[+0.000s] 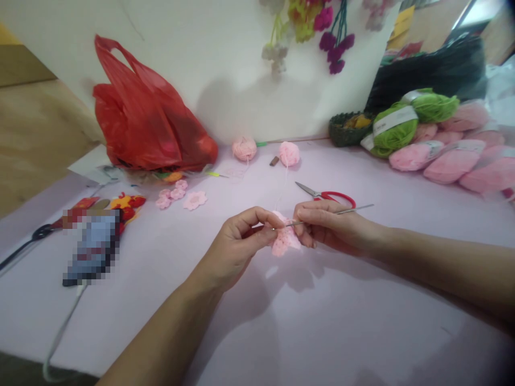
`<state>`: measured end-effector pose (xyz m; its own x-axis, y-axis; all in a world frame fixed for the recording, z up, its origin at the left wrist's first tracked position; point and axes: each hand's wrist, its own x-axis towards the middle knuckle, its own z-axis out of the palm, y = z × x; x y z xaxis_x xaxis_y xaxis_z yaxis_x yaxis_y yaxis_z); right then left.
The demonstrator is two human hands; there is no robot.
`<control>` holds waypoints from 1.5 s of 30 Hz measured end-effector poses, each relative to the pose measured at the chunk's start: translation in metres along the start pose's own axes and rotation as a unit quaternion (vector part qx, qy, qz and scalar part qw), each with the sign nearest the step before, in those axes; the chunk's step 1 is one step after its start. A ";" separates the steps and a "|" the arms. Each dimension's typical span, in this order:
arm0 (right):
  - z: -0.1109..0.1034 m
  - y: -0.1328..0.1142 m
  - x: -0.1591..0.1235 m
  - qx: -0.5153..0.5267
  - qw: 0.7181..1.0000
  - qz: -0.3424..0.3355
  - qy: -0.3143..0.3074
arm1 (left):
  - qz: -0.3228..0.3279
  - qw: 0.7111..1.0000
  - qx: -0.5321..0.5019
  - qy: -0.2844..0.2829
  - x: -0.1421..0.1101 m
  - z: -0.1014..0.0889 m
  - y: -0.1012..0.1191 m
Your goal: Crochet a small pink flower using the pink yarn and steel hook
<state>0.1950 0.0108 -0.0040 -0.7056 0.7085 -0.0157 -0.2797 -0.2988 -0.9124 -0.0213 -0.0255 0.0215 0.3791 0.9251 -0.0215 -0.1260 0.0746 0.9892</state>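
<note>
A small pink crochet piece (285,241) is pinched between the thumb and fingers of my left hand (245,236). My right hand (322,217) grips a thin metal crochet hook (356,209), whose front end reaches the piece near my left fingertips. From the piece a strand of pink yarn runs back to a small pink ball of yarn (289,154). Just behind my right hand lie scissors with red handles (340,197), blades pointing left. Part of the crochet piece is hidden by my fingers.
Pink crocheted flowers (195,200) lie left of my hands, before a red plastic bag (148,118). Another pink yarn ball (244,148) sits by the wall. A dark basket (350,128) and green yarn skeins (396,128) stand back right. A blurred-out device (94,246) has a cable.
</note>
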 end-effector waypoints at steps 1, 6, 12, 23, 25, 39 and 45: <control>0.000 0.000 0.000 -0.003 1.000 0.000 0.001 | 0.000 1.000 0.001 0.000 0.000 0.000 0.000; -0.002 -0.002 0.000 -0.022 1.000 0.000 0.007 | -0.006 1.000 -0.021 0.008 0.000 0.002 0.001; -0.005 -0.007 -0.001 -0.100 0.995 -0.027 0.007 | -0.038 0.997 -0.070 0.009 -0.001 0.001 0.004; 0.002 -0.025 -0.010 -0.333 0.938 -0.090 0.014 | -0.068 0.988 -0.134 -0.045 -0.001 0.000 0.006; 0.003 -0.027 -0.013 -0.350 0.932 -0.094 0.018 | -0.076 0.984 -0.146 -0.059 -0.001 -0.001 0.007; 0.008 -0.041 -0.018 -0.555 0.775 -0.288 -0.091 | -0.120 0.980 -0.110 -0.111 -0.003 -0.008 0.010; 0.009 -0.043 -0.019 -0.587 0.738 -0.318 -0.097 | -0.125 0.980 -0.111 -0.111 -0.003 -0.009 0.010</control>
<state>0.2145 0.0049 0.0392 -0.7867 0.3276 0.5233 0.0822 0.8956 -0.4371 -0.0322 -0.0238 0.0305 0.6106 0.7655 -0.2028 -0.1904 0.3905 0.9007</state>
